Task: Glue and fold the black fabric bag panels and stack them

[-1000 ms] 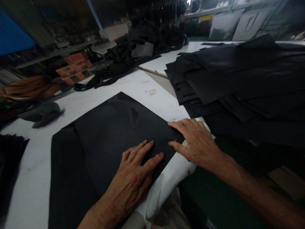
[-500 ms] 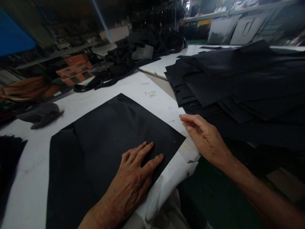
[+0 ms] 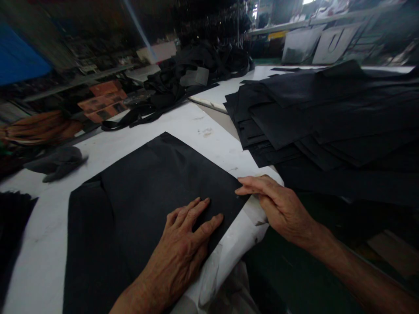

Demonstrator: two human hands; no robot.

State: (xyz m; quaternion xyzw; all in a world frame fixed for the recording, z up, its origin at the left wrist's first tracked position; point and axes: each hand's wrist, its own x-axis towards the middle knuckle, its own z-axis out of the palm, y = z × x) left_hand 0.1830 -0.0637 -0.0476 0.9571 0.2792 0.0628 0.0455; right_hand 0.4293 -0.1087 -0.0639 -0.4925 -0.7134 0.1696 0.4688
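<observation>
Left hand: The left hand (image 3: 183,244) lay flat, fingers spread, pressing the near edge of a black rectangular fabric sheet (image 3: 157,183).
Right hand: The right hand (image 3: 278,205) met the sheet's right corner with fingers extended; whether it pinched the corner could not be told.
Sheet: It lay flat on the white paper-covered bench (image 3: 203,126), partly overlapping another dark piece at its left.
Handling: It looked thin, light and limp, and likely to slide on the paper; a corner or edge seemed the best hold.
Right: A loose stack of black cut sheets (image 3: 327,113) sat near.
Beyond: A grey crumpled cloth (image 3: 59,159) and a heap of black straps (image 3: 196,74) lay farther back.
</observation>
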